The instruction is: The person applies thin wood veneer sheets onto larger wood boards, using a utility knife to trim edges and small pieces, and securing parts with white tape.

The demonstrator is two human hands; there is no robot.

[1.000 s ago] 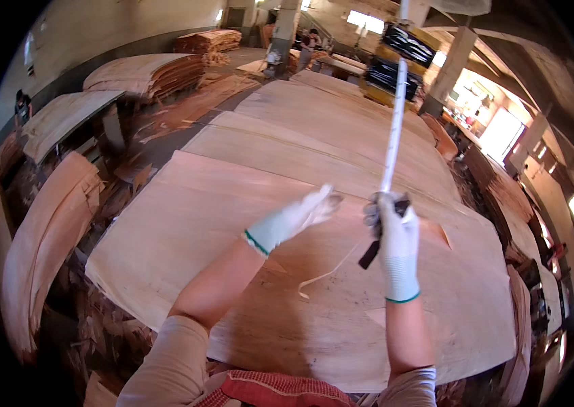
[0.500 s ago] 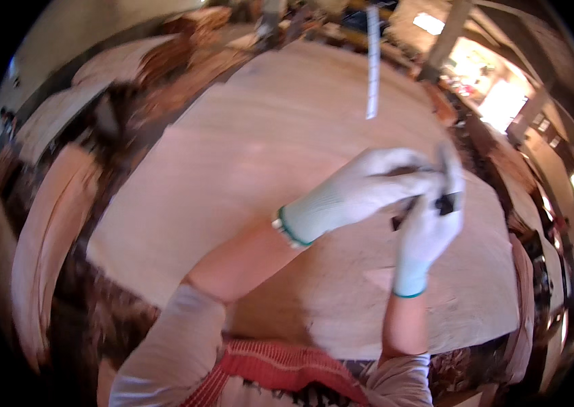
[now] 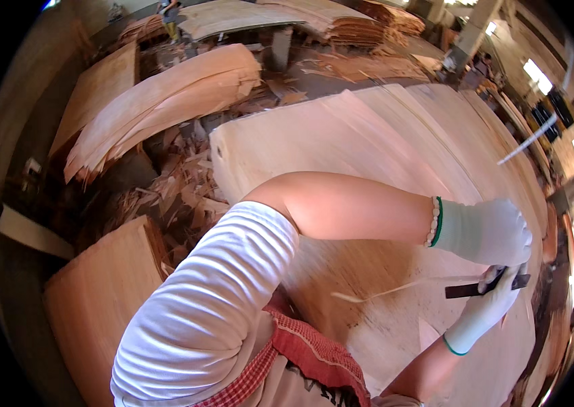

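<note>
1. Head view: your bench is basically one big stack of wood veneer sheets, pale and pinkish, smooth-grained, with overlapping edges on the far side and darker smudgy patches near you.
2. The room's a workshop: torn veneer scraps all over the floor to the left, a curved, floppy veneer pile beyond, a flatter block of sheets lower left, and a person way back.
3. Your right hand, in a white knit glove, is closed around a dark flat tool, over the stack's right side.
4. Your left hand, gloved too, is curled right against it; can't tell what it's gripping.
5. A thin, wavy pale strip trails left from your hands.
</note>
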